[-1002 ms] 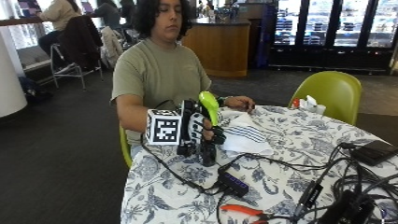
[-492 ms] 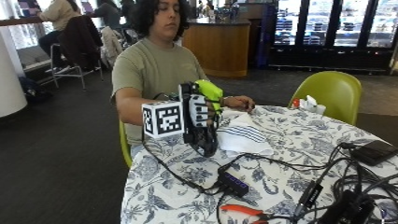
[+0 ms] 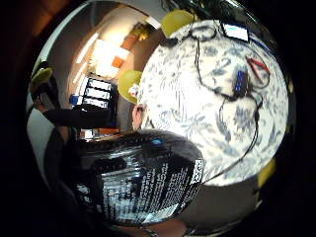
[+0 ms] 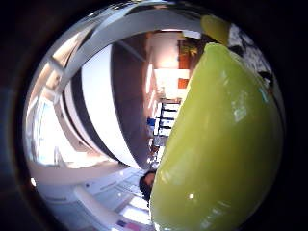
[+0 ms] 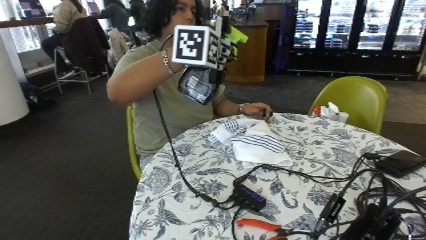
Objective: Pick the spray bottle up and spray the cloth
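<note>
Yellow-green spray bottle [image 4: 221,144] head close, room behind

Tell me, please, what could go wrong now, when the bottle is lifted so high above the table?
1. The spray bottle is held up near the person's face, far above the cloth; a spray from there would likely miss the cloth.
2. Electronics and cables lie on the table close to the cloth, so stray mist could wet them.
3. The right hand trails a cable down to the table; it might snag as the hand comes down.
</note>
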The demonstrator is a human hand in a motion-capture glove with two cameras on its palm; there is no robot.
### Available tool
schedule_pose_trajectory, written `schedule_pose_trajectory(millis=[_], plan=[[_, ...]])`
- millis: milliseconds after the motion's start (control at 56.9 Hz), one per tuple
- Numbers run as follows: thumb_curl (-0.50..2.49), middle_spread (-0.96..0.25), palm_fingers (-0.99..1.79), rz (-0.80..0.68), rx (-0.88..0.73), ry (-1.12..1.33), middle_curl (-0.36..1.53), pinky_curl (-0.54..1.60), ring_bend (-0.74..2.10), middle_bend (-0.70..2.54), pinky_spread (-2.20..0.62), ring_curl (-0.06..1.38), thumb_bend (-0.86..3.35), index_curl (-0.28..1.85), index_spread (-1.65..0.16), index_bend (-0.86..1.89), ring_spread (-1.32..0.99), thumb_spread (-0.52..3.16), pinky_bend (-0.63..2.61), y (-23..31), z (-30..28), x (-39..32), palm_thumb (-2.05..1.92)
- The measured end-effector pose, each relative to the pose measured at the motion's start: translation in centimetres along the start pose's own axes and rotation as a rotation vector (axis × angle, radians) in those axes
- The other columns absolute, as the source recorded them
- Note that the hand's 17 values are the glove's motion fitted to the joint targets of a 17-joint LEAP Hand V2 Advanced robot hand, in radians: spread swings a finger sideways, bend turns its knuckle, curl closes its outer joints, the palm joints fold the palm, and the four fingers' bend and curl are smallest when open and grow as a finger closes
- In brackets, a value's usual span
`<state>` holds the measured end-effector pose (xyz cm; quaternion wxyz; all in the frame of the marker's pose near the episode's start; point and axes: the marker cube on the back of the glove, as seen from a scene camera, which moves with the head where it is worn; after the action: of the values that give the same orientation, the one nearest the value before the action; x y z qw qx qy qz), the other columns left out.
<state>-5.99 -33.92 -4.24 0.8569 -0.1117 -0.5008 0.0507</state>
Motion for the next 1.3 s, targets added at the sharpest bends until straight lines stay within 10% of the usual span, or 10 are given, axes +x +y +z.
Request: schedule_pose_trajectory(millis=[228, 826, 1037, 1301], plan=[[0.72, -0.19, 1.35, 0.349, -0.453, 0.237, 0.60, 0.46, 0.77, 0.67, -0.27, 0.52, -0.02, 0.57, -0.25, 0.31, -0.20, 0.45, 0.51, -2.3, 6.0, 0.1, 1.01], [0.80, -0.19, 1.30, 1.019, -0.878, 0.538, 0.62, 0.46, 0.79, 0.66, -0.25, 0.53, -0.01, 0.63, -0.25, 0.26, -0.20, 0.55, 0.53, -4.0, 15.5, 16.7, 1.04], [0.82, -0.20, 1.30, 0.878, -0.802, 0.487, 0.63, 0.46, 0.78, 0.65, -0.25, 0.52, -0.02, 0.64, -0.25, 0.23, -0.20, 0.60, 0.53, -5.4, 15.3, 13.5, 1.04], [0.84, -0.20, 1.30, 0.221, -0.508, 0.261, 0.63, 0.45, 0.77, 0.64, -0.25, 0.52, -0.02, 0.66, -0.26, 0.22, -0.20, 0.63, 0.52, -10.8, 16.3, 3.3, 1.04]])
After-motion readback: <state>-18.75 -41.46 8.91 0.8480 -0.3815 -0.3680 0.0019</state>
